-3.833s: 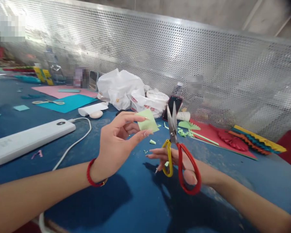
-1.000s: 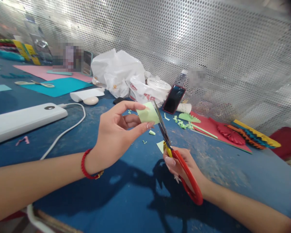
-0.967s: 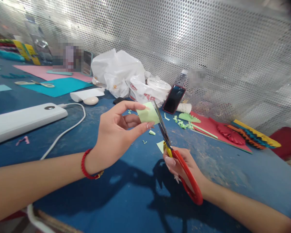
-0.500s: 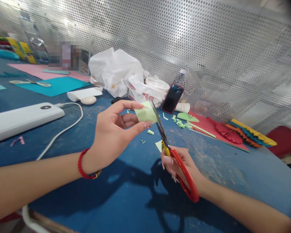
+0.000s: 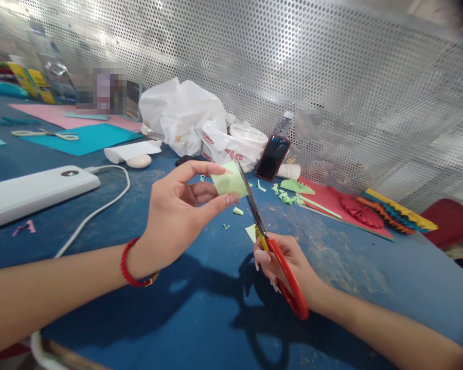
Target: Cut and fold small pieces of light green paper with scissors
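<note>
Paper (image 5: 231, 181), a pale green piece, is up in the air, pinched between thumb and fingers of the left hand (image 5: 173, 213), red bracelet (image 5: 127, 264) at the wrist. And the right hand (image 5: 295, 259) curls round the scissors (image 5: 274, 247), blades lying right along the paper's edge! Below, green scraps (image 5: 238, 211) dot the blue table (image 5: 355, 262). Farther out: white power bank (image 5: 38, 192) left, plastic bag (image 5: 185, 110) ahead, dark phone (image 5: 273, 156) tilted beside it, red sheet (image 5: 324, 197) right.
</note>
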`<state>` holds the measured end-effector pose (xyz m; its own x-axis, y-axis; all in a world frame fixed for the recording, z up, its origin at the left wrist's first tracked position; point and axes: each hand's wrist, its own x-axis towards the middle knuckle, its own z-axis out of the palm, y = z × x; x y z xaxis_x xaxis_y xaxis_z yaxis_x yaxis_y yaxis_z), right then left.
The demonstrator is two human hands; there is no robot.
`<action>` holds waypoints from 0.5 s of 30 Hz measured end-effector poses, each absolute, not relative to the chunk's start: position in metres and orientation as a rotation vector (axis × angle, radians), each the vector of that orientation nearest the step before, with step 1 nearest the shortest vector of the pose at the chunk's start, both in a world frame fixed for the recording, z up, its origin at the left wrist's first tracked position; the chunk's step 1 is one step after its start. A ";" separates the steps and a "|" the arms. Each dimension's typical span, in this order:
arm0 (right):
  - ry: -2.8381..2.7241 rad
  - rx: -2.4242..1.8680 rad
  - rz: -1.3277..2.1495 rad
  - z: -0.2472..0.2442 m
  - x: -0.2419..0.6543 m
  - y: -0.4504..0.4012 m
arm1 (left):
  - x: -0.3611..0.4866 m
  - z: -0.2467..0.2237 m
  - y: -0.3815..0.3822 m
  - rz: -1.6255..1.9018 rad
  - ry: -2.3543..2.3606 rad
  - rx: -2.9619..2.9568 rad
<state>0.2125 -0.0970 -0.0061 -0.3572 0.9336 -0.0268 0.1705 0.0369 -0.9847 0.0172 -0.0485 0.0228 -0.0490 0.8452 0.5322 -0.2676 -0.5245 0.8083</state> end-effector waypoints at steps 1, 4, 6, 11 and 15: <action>-1.612 -1.135 1.387 -0.006 0.212 -0.097 | 0.017 0.023 -0.048 1.696 0.656 1.391; -1.613 -1.149 1.378 -0.006 0.212 -0.096 | 0.018 0.023 -0.048 1.692 0.650 1.385; -1.615 -1.162 1.364 -0.006 0.211 -0.096 | 0.018 0.023 -0.049 1.692 0.651 1.386; -1.611 -1.184 1.358 -0.005 0.211 -0.096 | 0.016 0.023 -0.049 1.690 0.647 1.396; -1.622 -1.181 1.361 -0.005 0.211 -0.097 | 0.017 0.022 -0.049 1.692 0.655 1.403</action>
<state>0.2107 -0.0967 -0.0046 -0.3374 0.9405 -0.0404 0.2025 0.0307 -0.9788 0.0167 -0.0488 0.0216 -0.0395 0.8436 0.5354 -0.2629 -0.5258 0.8090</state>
